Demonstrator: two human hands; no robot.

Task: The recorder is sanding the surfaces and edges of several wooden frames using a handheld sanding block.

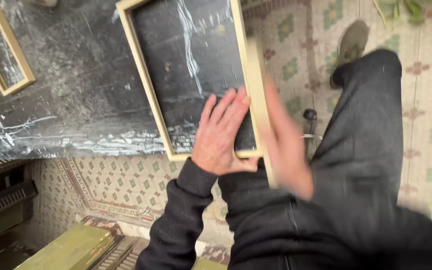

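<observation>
Fingers (226, 107) of left hand (221, 135) splayed flat inside pale rectangular wooden frame (143, 75) at dark marble tabletop (66, 100) front edge; right hand (288, 150) blurred against frame's right rail, grip unclear; best press down firmly, keep rail flush.

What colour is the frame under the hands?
Pale, light-coloured wood frame, lying on dark, white-veined marble; seen in the head view.

Both hands bare: left hand (221, 134), right hand (288, 150), the latter motion-blurred. Dark charcoal knit sleeves (176, 220) with a ribbed cuff just below the left hand. Dark grey trousers (361, 150) right of it. Olive-grey shoe (352, 44) above the trousers.
</observation>
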